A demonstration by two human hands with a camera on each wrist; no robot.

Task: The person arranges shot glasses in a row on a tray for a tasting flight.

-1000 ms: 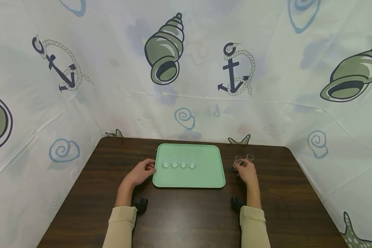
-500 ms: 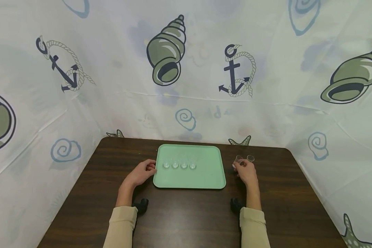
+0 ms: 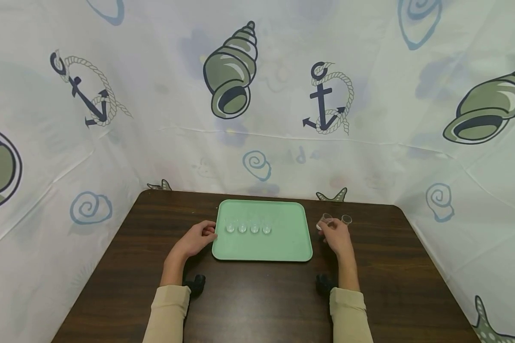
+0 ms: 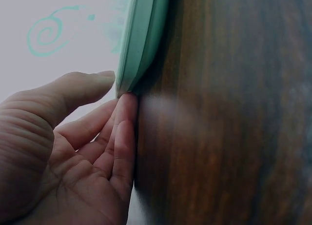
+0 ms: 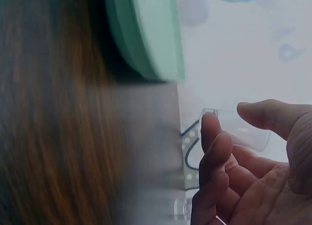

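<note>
My left hand [image 3: 194,239] pinches the left rim of a light green tray [image 3: 262,252]. In the left wrist view its thumb is on the upper side, and the fingers [image 4: 126,132] meet the edge lower down. Several small clear cups [image 3: 242,227] stand in a row on the tray's left half. My right hand [image 3: 338,237] holds another small clear cup [image 5: 256,137] between thumb and fingers, right of the tray; its base is tilted toward the tray. One more clear cup [image 3: 346,219] stands on the table behind that hand, partly hidden by it.
The dark wood table [image 3: 257,305] runs beneath everything. A white cloth printed with shells and anchors [image 3: 283,95] hangs behind and at both sides. Black wrist mounts [image 3: 196,285] sit near both wrists.
My right hand has moved a little left toward the tray, carrying the cup with it. The left hand and the cups on the tray stay in place.
</note>
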